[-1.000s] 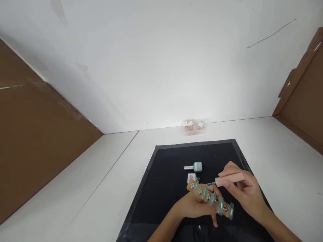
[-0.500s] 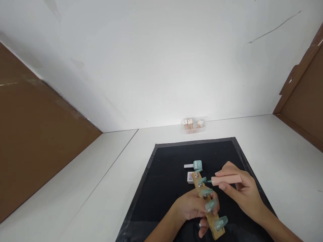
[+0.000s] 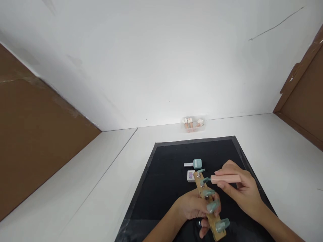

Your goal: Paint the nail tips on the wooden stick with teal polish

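Note:
My left hand (image 3: 195, 205) is wrapped round a wooden nail stand (image 3: 211, 220), which slants away from me above the black mat. Several teal false nails (image 3: 213, 205) sit on small metal mounts along its top. Between thumb and fingers, my right hand (image 3: 239, 190) holds a pink nail polish brush (image 3: 225, 179) by its cap, lying roughly level. The brush tip meets the second nail from the far end (image 3: 205, 180); whether bristles press on it is too small to tell. Beyond the stand lie a teal polish bottle (image 3: 197, 164) with a silver cap and a small white box (image 3: 191, 176).
The black mat (image 3: 166, 185) with taped edges covers part of the white table (image 3: 101, 188). At the back wall stands a clear tray (image 3: 193, 129) holding several pink bottles with white tops. Brown cardboard panels (image 3: 37, 134) rise at left and right.
The nail stand has shifted slightly right, showing more of the white box. The brush tip, a little left of its cap before, is now closer against the nail.

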Available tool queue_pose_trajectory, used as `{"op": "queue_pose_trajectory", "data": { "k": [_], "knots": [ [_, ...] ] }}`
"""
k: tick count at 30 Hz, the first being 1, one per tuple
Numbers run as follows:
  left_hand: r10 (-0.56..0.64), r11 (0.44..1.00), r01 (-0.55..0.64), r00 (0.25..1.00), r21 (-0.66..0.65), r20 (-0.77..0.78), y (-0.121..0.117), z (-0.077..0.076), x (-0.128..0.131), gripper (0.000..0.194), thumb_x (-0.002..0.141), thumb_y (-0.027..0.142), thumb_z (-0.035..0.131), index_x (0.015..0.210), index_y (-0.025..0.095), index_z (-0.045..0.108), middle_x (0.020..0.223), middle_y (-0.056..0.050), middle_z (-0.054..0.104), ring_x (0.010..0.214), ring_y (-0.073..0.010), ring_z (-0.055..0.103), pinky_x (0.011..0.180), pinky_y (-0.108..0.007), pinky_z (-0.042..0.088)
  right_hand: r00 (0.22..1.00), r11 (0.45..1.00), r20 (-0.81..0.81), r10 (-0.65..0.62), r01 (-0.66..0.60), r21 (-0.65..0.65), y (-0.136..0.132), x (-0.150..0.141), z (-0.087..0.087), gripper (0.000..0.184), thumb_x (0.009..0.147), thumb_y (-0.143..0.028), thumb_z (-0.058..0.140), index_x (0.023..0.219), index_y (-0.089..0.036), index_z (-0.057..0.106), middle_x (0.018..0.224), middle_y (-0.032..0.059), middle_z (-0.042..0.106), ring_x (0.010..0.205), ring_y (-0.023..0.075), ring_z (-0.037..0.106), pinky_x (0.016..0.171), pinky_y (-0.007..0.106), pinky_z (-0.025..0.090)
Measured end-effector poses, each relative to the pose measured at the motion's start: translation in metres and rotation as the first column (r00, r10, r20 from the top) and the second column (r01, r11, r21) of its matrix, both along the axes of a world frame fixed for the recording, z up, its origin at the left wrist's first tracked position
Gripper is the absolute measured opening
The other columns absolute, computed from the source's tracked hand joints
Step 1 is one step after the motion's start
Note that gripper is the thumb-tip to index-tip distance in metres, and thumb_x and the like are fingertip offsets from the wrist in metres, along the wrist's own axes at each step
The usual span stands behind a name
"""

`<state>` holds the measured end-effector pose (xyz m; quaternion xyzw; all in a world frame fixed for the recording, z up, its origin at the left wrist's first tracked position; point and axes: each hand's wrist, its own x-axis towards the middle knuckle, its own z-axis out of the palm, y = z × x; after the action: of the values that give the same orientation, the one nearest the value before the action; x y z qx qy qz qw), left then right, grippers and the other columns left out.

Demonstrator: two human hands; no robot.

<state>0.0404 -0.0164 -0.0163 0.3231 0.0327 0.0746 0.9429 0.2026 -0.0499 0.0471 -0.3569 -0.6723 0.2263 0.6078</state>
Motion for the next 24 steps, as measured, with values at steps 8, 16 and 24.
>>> {"op": "queue_pose_trajectory", "data": {
  "k": [8, 16, 24],
  "knots": [
    [-0.016, 0.999, 0.019, 0.998, 0.043, -0.055, -0.0007, 0.0008, 0.0005, 0.038, 0.06, 0.038, 0.079, 0.064, 0.01, 0.054, 0.044, 0.004, 0.051, 0.029, -0.0065, 0.042, 0.026, -0.02, 0.042, 0.999, 1.0, 0.042, 0.003, -0.003, 0.009, 0.0017, 0.0009, 0.0032, 0.011, 0.084, -0.025, 0.066, 0.092, -0.027, 0.073, 0.069, 0.0027, 0.072, 0.06, 0.0165, 0.06, 0.05, 0.028, 0.049],
    [-0.013, 0.997, 0.022, 0.993, 0.071, -0.117, -0.0013, 0.0024, 0.0002, 0.044, 0.054, 0.042, 0.082, 0.063, 0.011, 0.053, 0.043, 0.005, 0.051, 0.029, -0.0056, 0.042, 0.026, -0.02, 0.042, 1.0, 1.0, 0.022, 0.011, -0.011, 0.023, 0.0014, 0.0013, 0.0041, 0.01, 0.083, -0.023, 0.066, 0.09, -0.027, 0.073, 0.069, 0.0033, 0.072, 0.06, 0.0171, 0.06, 0.051, 0.029, 0.05],
    [0.005, 0.996, 0.004, 0.995, 0.085, -0.099, -0.0017, 0.0062, 0.0016, 0.04, 0.055, 0.039, 0.082, 0.063, 0.01, 0.056, 0.042, 0.005, 0.051, 0.028, -0.0071, 0.042, 0.026, -0.023, 0.043, 0.999, 0.999, 0.0, 0.048, -0.048, 0.015, 0.0019, 0.0029, 0.0014, 0.011, 0.084, -0.022, 0.066, 0.089, -0.028, 0.073, 0.073, 0.0036, 0.074, 0.061, 0.017, 0.059, 0.053, 0.03, 0.051]
  ]
}}
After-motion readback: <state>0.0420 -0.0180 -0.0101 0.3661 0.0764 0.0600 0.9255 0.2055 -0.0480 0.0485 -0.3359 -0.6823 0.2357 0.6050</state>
